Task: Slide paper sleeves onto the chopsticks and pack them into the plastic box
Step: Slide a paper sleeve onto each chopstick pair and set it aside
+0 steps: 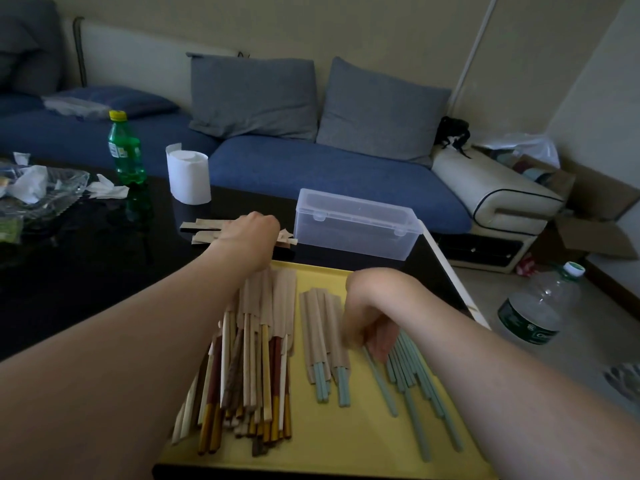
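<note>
A yellow tray (329, 445) lies on the black table. On its left is a heap of mixed wooden chopsticks in brown paper sleeves (263, 341). In the middle lie a few sleeved light-blue chopsticks (325, 334), and bare light-blue chopsticks (415, 382) lie on the right. My right hand (370, 317) hangs over the bare ones, its curled fingers pinching one. My left hand (252, 233) reaches past the tray onto loose paper sleeves (204, 230), its fingertips hidden. The clear plastic box (353, 226) stands shut behind the tray.
A green bottle (125, 150), a tissue roll (188, 174) and a glass dish with crumpled tissue (38, 192) stand at the table's far left. A blue sofa (329, 168) is behind. The table edge (450, 271) runs close on the right, with a water bottle (540, 306) on the floor.
</note>
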`<state>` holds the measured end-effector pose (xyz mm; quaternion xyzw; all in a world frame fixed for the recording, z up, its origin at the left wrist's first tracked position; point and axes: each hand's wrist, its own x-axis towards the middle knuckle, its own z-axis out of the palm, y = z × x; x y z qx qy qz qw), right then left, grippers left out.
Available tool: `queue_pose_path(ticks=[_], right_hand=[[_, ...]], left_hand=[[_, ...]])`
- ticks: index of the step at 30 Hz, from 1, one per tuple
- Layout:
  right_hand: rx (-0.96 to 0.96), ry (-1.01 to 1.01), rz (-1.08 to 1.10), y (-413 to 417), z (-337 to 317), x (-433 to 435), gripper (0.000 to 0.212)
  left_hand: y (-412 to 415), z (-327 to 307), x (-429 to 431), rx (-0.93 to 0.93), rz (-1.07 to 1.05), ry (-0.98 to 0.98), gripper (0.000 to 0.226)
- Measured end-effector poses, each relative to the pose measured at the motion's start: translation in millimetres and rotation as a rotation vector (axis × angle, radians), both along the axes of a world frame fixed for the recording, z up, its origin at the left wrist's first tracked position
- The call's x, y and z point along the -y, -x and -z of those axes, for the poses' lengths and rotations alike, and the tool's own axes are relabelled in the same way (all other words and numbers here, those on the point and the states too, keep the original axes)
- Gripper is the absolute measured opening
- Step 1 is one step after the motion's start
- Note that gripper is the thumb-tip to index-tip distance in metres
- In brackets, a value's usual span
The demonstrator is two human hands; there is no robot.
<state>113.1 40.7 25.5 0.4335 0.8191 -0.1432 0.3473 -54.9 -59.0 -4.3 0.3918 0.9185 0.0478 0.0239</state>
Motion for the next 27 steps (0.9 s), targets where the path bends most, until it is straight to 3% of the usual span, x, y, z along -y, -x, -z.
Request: queue_pose_path(ticks=[3, 8, 11, 17, 23, 27], right_hand=[[-0.042, -0.048, -0.048, 1.7, -1.1, 1.8, 0.029], [-0.409, -0.268, -0.112, 11.4, 2.8, -0.9, 0.020], [-0.561, -0.389, -0.224, 20.0, 7.3, -0.4, 0.020], [-0.676, -0.440, -0.310, 38.2, 16.9, 0.4, 0.021], [-0.725, -0.454, -0.317, 46.5, 24.7, -2.7, 0.032], [-0.730, -0.458, -0.314, 47.3, 27.2, -4.0, 0.028]], left_hand=[[5.6, 1.8, -2.8, -0.002, 0.010, 0.024, 0.043], [16.8, 5.9, -13.4, -0.044, 0.056, 0.078, 0.040], [22.9, 10.8, -19.7, -0.044, 0.058, 0.119, 0.052], [32.0, 15.9, -23.9, -0.127, 0.024, 0.215, 0.064], [42.2, 14.2, -24.2, -0.092, 0.003, 0.097, 0.037], [42.5, 13.8, -20.0, -0.119, 0.031, 0.002, 0.023]])
